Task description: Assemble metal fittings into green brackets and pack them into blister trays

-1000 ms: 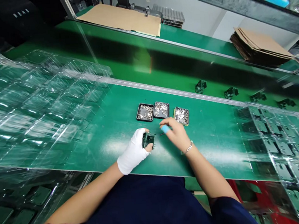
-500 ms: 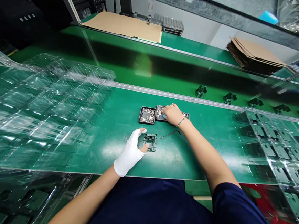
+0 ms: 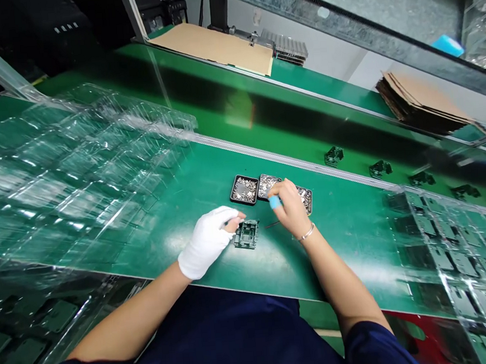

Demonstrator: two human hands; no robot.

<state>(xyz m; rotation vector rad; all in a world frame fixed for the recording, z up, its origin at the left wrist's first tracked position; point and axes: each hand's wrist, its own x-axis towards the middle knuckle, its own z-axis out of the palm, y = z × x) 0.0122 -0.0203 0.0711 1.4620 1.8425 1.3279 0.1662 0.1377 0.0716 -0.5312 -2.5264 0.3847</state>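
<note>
A small dark metal frame (image 3: 248, 235) lies on the green work surface. My left hand (image 3: 213, 235), in a white glove with bare fingertips, is at the frame's upper left, thumb and finger pinched; what they hold, if anything, is too small to name. My right hand (image 3: 289, 203), with blue tape on one finger, hovers just in front of the small black trays, its fingers drawn together, their contents hidden. Small metal parts fill the left tray (image 3: 244, 190), the middle tray (image 3: 267, 185) and the right tray (image 3: 305, 199). A thin dark tool (image 3: 272, 224) shows partly beneath my right hand.
Clear plastic trays (image 3: 77, 167) are stacked at the left, and another filled tray (image 3: 454, 244) stands at the right. Behind a metal rail (image 3: 266, 156), several dark metal assemblies (image 3: 380, 169) sit in a row. A metal shelf beam (image 3: 340, 23) crosses above.
My right hand has come back from the trays toward me, uncovering more of them and covering part of the tool. My left thumb and finger have left the frame's side and closed together.
</note>
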